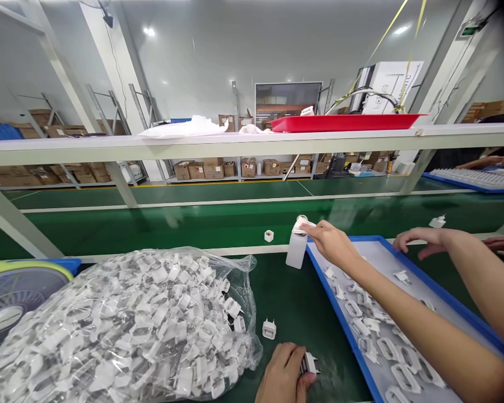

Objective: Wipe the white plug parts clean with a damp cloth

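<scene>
Watching through the head camera, I have the right hand stretched out across the far left corner of the blue tray, its fingers closed in a pinch on the cap of the white bottle. That bottle stands upright on the green table, just outside the tray's corner, with its long axis vertical. It lies to the left of the hand and slightly beyond it, so the grip meets it at the top from the right side. The left hand is well apart from the bottle, low at the near edge of my view. It is curled shut around a white plug piece whose metal prongs stick out to the right. A loose plug piece stands on the table just beyond that hand. The clear bag of plug pieces bulks to its left. More plug pieces lie scattered in the tray under my right forearm. Of my two hands, the right is plainly the nearer to the bottle. Another person's hand rests flat on the tray's far rim, apart from mine, and a small white cube sits alone on the belt beyond.
</scene>
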Action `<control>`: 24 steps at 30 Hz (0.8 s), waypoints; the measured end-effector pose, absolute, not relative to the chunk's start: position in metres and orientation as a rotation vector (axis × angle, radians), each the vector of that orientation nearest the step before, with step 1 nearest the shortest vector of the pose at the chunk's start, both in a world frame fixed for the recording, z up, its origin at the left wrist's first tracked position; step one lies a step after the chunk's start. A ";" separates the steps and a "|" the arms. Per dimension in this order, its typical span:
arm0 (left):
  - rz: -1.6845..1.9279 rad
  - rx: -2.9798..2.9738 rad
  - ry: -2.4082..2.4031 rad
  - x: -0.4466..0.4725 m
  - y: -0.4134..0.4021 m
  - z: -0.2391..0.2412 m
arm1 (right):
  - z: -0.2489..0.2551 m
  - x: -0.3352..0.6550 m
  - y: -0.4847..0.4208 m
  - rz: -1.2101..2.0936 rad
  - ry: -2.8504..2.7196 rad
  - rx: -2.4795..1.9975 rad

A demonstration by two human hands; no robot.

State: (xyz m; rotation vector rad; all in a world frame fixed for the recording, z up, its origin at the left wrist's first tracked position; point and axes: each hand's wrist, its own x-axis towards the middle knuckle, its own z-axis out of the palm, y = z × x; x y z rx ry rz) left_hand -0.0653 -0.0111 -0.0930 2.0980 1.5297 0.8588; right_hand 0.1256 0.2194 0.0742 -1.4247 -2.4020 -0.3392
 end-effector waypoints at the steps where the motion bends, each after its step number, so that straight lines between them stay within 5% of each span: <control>1: 0.861 2.101 1.525 -0.066 -0.011 -0.093 | 0.075 0.125 0.219 -0.339 -2.410 -1.429; 24: 0.880 2.047 1.530 -0.066 -0.011 -0.091 | 0.086 0.121 0.218 -0.380 -2.537 -1.433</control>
